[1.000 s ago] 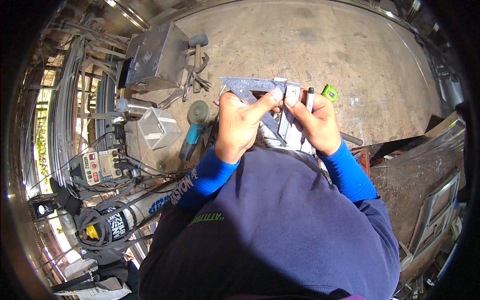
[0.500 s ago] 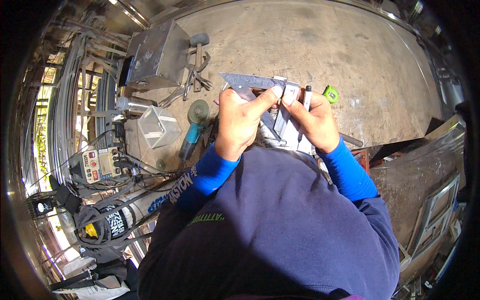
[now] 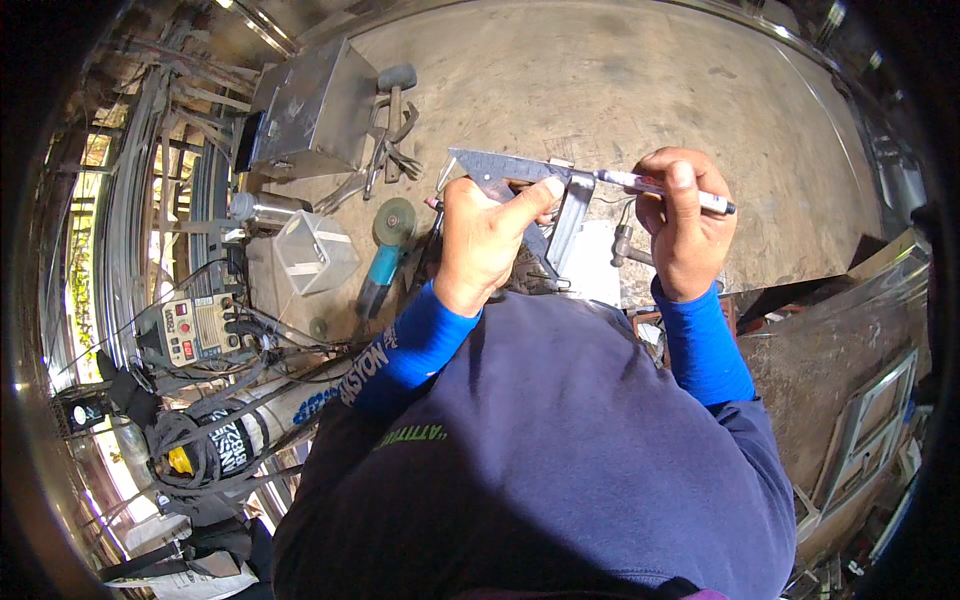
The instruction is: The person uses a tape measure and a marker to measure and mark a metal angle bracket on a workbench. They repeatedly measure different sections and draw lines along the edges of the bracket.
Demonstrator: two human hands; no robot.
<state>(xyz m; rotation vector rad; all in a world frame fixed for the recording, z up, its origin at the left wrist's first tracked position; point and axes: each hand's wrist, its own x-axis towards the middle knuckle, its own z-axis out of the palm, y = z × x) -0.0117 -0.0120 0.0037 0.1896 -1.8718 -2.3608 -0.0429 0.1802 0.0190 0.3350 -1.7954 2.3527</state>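
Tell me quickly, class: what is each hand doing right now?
Left hand: closed, pinning a metal square ruler against a metal strip.
Right hand: closed, holding a marker pen.

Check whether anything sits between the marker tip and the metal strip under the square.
Nothing visible does. The right hand holds the marker with its tip right at the strip, beside the square that the left hand presses down.

A metal workshop: angle grinder [image 3: 385,250], hammer [image 3: 394,100], welding machine [image 3: 195,328], steel box [image 3: 310,110] on concrete.
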